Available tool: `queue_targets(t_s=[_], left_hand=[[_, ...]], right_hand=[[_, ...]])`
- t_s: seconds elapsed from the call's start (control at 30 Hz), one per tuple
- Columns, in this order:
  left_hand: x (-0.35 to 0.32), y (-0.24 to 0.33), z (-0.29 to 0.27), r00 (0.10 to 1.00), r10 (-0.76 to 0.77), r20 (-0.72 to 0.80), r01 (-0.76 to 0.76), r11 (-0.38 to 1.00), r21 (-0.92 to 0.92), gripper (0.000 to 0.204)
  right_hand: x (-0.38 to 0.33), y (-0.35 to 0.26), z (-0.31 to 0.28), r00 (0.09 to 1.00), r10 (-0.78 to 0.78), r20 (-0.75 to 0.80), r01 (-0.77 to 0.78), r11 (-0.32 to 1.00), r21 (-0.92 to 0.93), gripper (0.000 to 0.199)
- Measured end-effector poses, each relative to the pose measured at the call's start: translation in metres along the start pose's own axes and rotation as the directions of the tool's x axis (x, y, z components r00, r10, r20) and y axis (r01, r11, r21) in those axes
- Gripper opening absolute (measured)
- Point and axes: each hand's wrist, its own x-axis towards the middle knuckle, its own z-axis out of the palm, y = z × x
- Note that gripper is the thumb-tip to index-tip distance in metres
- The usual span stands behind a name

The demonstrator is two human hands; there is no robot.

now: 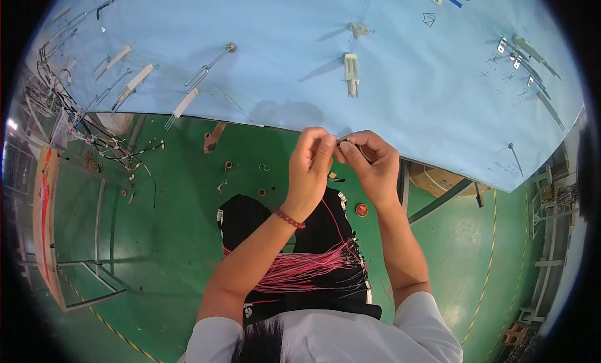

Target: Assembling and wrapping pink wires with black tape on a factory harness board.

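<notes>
Pinch on at the centre of the frame! Our right hand (380, 167) has a small dark piece (342, 142) clamped between thumb and forefinger, just off the lower edge of the blue board (282, 75). Our left hand (307, 167) is right beside it, fingertips drawn close; whether they grip anything, we cannot tell. Lower down, a red wire (332, 217) climbs from the bundle (307, 269) across our lap (247, 216) and slips from sight near the left wrist, its tip hidden. Step in hand, as we judge it: fine fingertip work on that dark piece, perhaps at the wire's end. The next move calls for a steady right pinch and a light, well-aimed left.
</notes>
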Motion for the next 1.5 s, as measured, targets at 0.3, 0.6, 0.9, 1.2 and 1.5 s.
queue_targets(t_s=[0.3,0.6,0.9,1.2,1.5], left_hand=[[0.02,0.024,-0.016,0.981,-0.097,0.17,0.095,0.995,0.021,0.021],[0.019,0.037,-0.003,0.972,-0.106,0.211,0.138,0.98,-0.144,0.018],[0.025,0.053,-0.004,0.949,-0.206,0.238,0.22,0.975,-0.035,0.015],[0.037,0.054,-0.01,0.908,-0.238,0.344,0.293,0.949,-0.116,0.017],[0.059,0.038,-0.009,0.921,-0.235,0.312,0.281,0.953,-0.111,0.02]], right_hand=[[0.018,-0.035,-0.014,0.997,0.068,-0.038,-0.071,0.991,-0.11,0.008],[0.016,-0.035,-0.004,0.999,-0.019,-0.045,0.017,0.999,-0.045,0.012],[0.021,-0.04,-0.014,1.0,0.006,-0.003,-0.007,0.99,-0.142,0.012],[0.041,-0.059,-0.019,0.986,0.081,0.143,-0.069,0.994,-0.089,0.018],[0.07,-0.073,-0.024,0.973,0.082,0.214,-0.005,0.941,-0.338,0.012]])
